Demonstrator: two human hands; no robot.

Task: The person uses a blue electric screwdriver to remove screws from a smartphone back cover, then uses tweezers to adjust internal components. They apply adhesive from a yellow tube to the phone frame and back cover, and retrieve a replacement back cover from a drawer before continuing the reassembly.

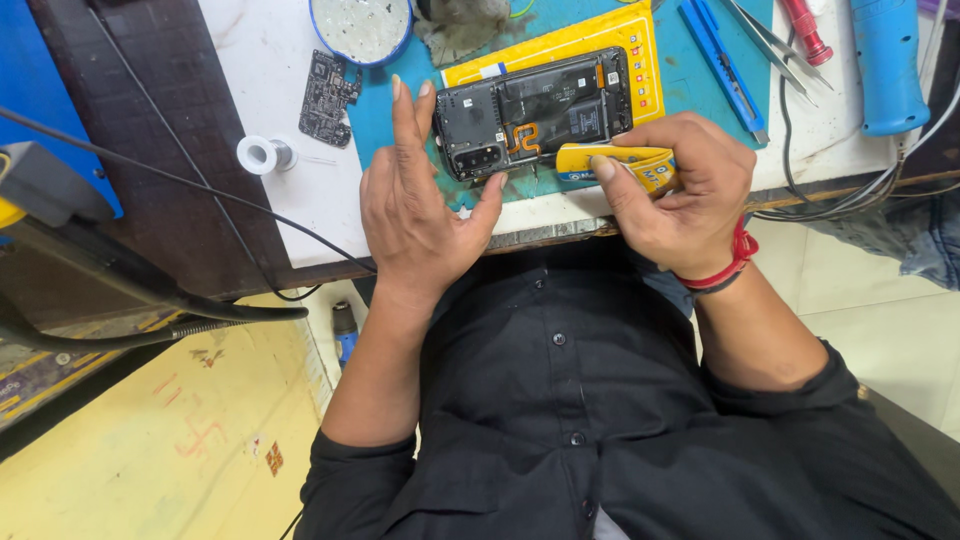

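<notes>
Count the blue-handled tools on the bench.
2. A slim blue tool lies on the green mat, right of the phone. A thick blue tool lies at the far right on the white bench. Others may be out of view.

Head cam is looking straight down from the wearer's head, pretty close, taking in their own chest, both forearms and the near edge of the bench (300,130).

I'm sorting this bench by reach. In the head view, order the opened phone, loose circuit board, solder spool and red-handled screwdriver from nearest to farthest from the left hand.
1. Opened phone, touched by the left hand.
2. Loose circuit board, up-left.
3. Solder spool, left.
4. Red-handled screwdriver, far upper right.
</notes>
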